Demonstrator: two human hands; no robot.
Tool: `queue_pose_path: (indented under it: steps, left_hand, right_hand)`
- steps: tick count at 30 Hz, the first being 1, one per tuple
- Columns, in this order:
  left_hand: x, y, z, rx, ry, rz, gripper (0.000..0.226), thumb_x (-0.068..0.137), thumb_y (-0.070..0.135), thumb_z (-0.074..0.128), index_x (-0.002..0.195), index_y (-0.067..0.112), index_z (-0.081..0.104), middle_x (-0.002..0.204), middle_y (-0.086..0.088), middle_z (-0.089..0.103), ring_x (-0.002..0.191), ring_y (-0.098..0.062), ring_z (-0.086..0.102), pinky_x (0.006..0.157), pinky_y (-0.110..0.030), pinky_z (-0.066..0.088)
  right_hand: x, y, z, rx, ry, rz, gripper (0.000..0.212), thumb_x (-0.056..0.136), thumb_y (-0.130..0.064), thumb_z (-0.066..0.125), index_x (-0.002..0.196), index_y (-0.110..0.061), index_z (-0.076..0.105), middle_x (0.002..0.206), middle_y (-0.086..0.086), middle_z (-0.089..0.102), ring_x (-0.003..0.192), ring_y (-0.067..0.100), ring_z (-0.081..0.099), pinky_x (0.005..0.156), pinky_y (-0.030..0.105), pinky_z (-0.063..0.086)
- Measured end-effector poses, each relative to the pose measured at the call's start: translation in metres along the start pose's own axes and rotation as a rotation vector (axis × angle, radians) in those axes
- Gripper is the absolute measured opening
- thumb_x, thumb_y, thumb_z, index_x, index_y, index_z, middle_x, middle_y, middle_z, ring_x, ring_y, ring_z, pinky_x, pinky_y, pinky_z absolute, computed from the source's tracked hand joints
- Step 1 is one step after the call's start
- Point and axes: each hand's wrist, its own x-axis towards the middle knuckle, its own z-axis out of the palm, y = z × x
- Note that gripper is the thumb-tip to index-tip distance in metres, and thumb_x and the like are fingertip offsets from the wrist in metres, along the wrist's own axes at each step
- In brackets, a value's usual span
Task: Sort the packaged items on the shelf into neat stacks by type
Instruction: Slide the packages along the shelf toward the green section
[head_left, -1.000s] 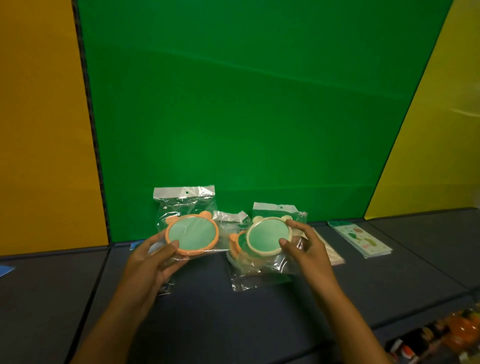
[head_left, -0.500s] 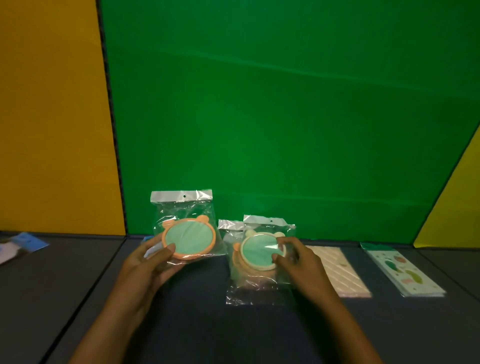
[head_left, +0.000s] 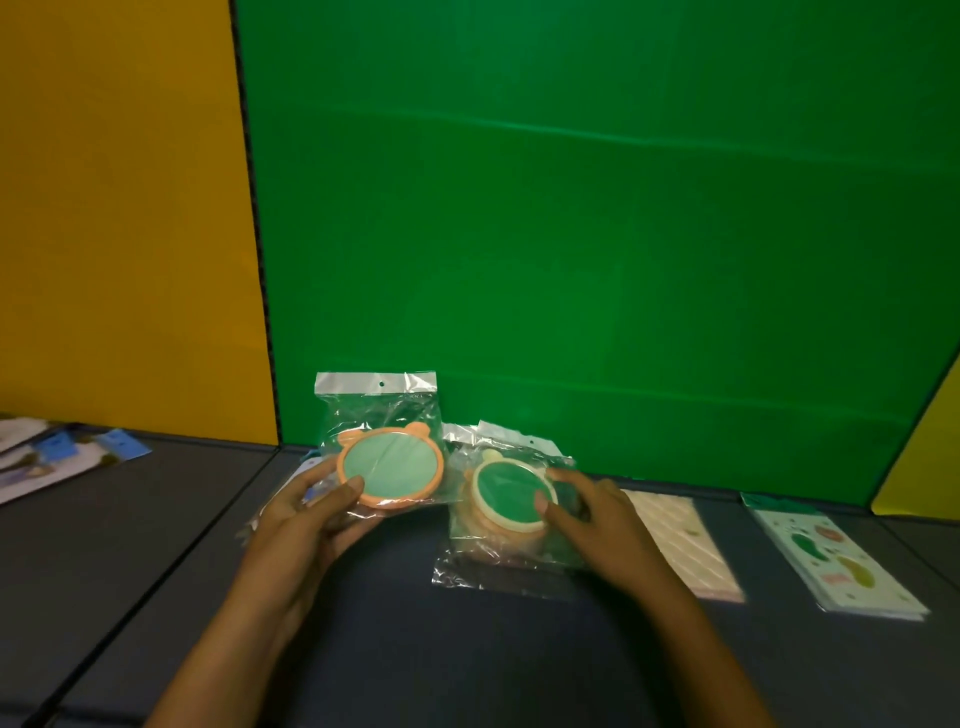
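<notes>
My left hand (head_left: 306, 512) holds a clear bag with an orange-rimmed round mirror (head_left: 390, 465), lifted and tilted up above the dark shelf (head_left: 182, 525), thumb on its front rim. My right hand (head_left: 597, 512) grips a cream-rimmed round mirror in its bag (head_left: 506, 496), which lies on top of another orange-rimmed bagged mirror (head_left: 470, 514) on the shelf. The two mirror packs sit side by side, a small gap between them.
A pale striped flat pack (head_left: 685, 545) lies right of my right hand. Farther right is a sticker pack with green shapes (head_left: 831, 561). Blue-and-white flat packs (head_left: 52, 457) lie at far left. A green back panel (head_left: 571, 234) stands behind.
The view has swung left. My right hand has lowered the cream-rimmed mirror onto the orange one on the shelf. My left hand keeps its mirror pack raised.
</notes>
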Motion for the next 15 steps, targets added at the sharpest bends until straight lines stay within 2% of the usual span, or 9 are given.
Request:
queue_pose_path:
  steps: [2,6,10,15]
  left_hand:
    - [-0.003,0.001,0.005,-0.012,-0.007,0.011,0.033,0.087,0.004,0.060,0.120,0.009,0.060,0.108,-0.010,0.072,0.100,-0.028,0.069,0.076,-0.032,0.060]
    - [-0.003,0.002,0.014,-0.024,0.002,0.026,0.035,0.088,0.003,0.060,0.122,0.008,0.057,0.110,-0.013,0.071,0.101,-0.030,0.068,0.076,-0.031,0.060]
    - [-0.001,0.004,0.028,-0.007,-0.008,0.040,0.038,0.086,0.002,0.061,0.123,0.010,0.056,0.107,-0.012,0.072,0.099,-0.029,0.069,0.072,-0.029,0.060]
    - [0.005,0.003,0.050,0.026,-0.034,0.029,0.040,0.085,0.002,0.064,0.123,0.013,0.056,0.110,-0.016,0.069,0.096,-0.030,0.070,0.073,-0.033,0.061]
  right_hand:
    - [-0.001,0.002,-0.004,0.013,0.004,-0.007,0.045,0.089,-0.060,0.054,0.131,-0.045,0.048,0.099,-0.003,0.051,0.095,0.013,0.052,0.079,0.027,0.045]
    - [0.001,0.007,-0.015,0.032,0.055,-0.005,0.047,0.090,-0.057,0.053,0.131,-0.036,0.048,0.113,-0.002,0.056,0.104,0.012,0.056,0.086,0.029,0.047]
    - [-0.003,0.014,-0.030,-0.157,0.105,-0.001,0.051,0.095,-0.054,0.048,0.136,-0.025,0.043,0.130,0.001,0.051,0.119,0.019,0.050,0.091,0.033,0.046]
    - [-0.003,0.022,-0.050,-0.397,-0.016,0.000,0.063,0.095,-0.059,0.043,0.144,-0.020,0.035,0.143,0.002,0.043,0.131,0.021,0.042,0.100,0.035,0.040]
